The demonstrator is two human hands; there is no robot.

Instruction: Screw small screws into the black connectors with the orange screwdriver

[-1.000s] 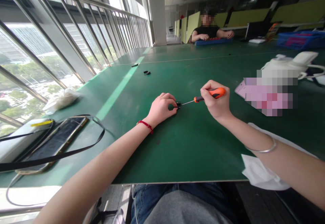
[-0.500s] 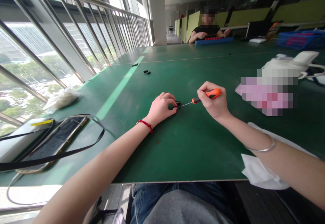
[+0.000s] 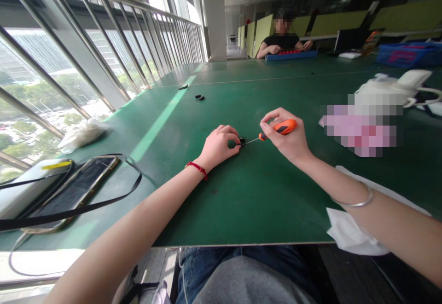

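My left hand (image 3: 223,144) rests on the green table and pinches a small black part (image 3: 242,141) between thumb and fingers. What kind of part it is I cannot make out. In my right hand (image 3: 288,138) is a screwdriver (image 3: 286,127) with an orange and black handle, held at a slant. Its thin metal shaft points left and down, and the tip meets the black part or lies right beside it. The fingers of my right hand curl around the handle, leaving its orange end showing.
Small black pieces (image 3: 200,97) lie farther back on the green table (image 3: 262,207). At left are a phone (image 3: 74,193), a strap and a plastic bag (image 3: 84,134). White paper (image 3: 355,232) and a white jug (image 3: 383,90) are at right. Another person (image 3: 281,42) sits opposite.
My right hand has shifted slightly left, and the screwdriver handle has turned in its fingers. My left hand and the black part stay in nearly the same place.
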